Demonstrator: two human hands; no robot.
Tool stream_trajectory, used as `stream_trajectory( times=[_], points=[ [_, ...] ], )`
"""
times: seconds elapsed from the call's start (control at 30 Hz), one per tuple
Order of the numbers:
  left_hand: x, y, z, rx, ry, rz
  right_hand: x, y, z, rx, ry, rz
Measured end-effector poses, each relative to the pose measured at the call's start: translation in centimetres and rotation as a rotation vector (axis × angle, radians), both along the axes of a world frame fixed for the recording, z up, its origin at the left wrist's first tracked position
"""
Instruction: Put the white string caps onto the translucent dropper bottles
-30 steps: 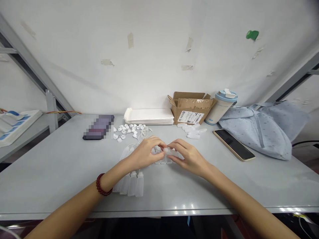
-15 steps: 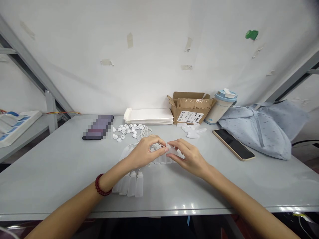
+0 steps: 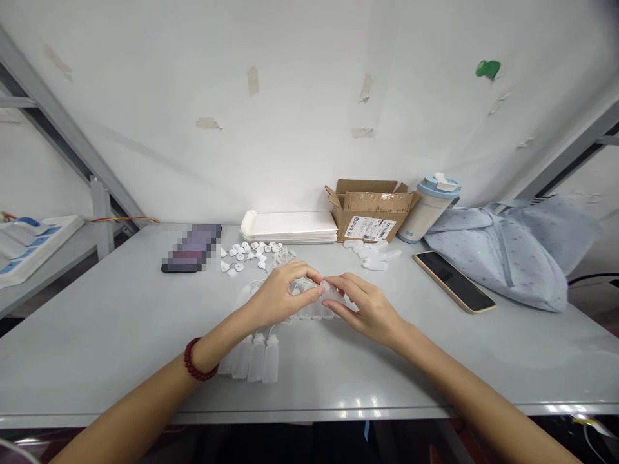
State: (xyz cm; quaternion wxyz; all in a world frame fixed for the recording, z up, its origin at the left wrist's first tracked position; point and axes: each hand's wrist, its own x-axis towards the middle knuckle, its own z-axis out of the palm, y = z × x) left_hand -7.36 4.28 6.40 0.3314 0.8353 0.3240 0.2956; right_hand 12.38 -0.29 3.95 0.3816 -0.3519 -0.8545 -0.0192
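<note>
Between my hands, over the middle of the table, is a small translucent plastic bottle (image 3: pixel 335 294). My left hand (image 3: pixel 280 295) pinches its top end with thumb and forefinger; whether a cap sits there is hard to make out. My right hand (image 3: pixel 371 306) grips the bottle body from the other side, thumb below and fingers above. Beneath and behind the hands lie more bottles (image 3: pixel 316 311), partly hidden. Several capped bottles with white cords (image 3: pixel 271 361) lie in a row near my left wrist, which wears a dark red beaded bracelet.
White caps (image 3: pixel 261 248) and a heap of white cord (image 3: pixel 283 256) lie behind my left hand. Loose bottles (image 3: pixel 375 264) lie before a cardboard box (image 3: pixel 372 219). Around them are white envelopes (image 3: pixel 290 227), two phones (image 3: pixel 454 282), a tumbler (image 3: pixel 425 212) and a cloth bag (image 3: pixel 507 251).
Both hands stay in almost the same place, still on the bottle. The fingertips of my right hand have shifted slightly towards my left hand.
</note>
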Motion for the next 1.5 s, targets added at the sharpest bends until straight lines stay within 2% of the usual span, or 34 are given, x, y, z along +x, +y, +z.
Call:
stream_trajectory(
  times=[0.2,0.27,0.37,0.5,0.7,0.93,1.07,1.17,1.27,1.37,1.5],
  points=[
    [0.3,-0.2,-0.3,0.325,-0.063,0.184,-0.5,-0.2,-0.2,0.002,0.158,-0.201],
    [0.4,-0.6,-0.1,0.454,-0.079,0.210,-0.7,-0.3,-0.2,-0.014,0.183,-0.232],
    [0.6,-1.1,0.0,0.590,-0.075,0.135,-0.8,-0.4,-0.2,-0.055,0.208,-0.258],
    [1.0,-1.7,-0.2,0.654,0.039,-0.005,-1.1,-0.6,-0.2,-0.148,0.254,-0.259],
    [1.0,-2.1,-0.5,0.800,0.219,0.015,-1.6,-0.7,-0.3,-0.333,0.342,-0.260],
    [0.9,-2.7,0.3,0.949,0.421,0.010,-2.2,-0.9,-0.6,-0.508,0.412,-0.210],
    [0.4,-3.6,0.6,0.934,0.409,-0.006,-2.3,-1.4,-0.2,-0.553,0.438,-0.122],
    [-0.8,-4.8,0.3,0.822,0.300,-0.035,-2.3,-1.9,0.5,-0.594,0.406,-0.031],
    [-2.5,-6.3,-0.5,0.633,0.221,-0.079,-2.4,-2.4,0.9,-0.616,0.224,0.093],
    [-4.1,-7.6,-1.3,0.469,0.225,-0.105,-2.5,-2.7,0.8,-0.616,0.019,0.204],
    [-5.3,-8.1,-2.1,0.383,0.284,-0.094,-2.9,-2.7,0.2,-0.602,-0.122,0.256]
  ],
)
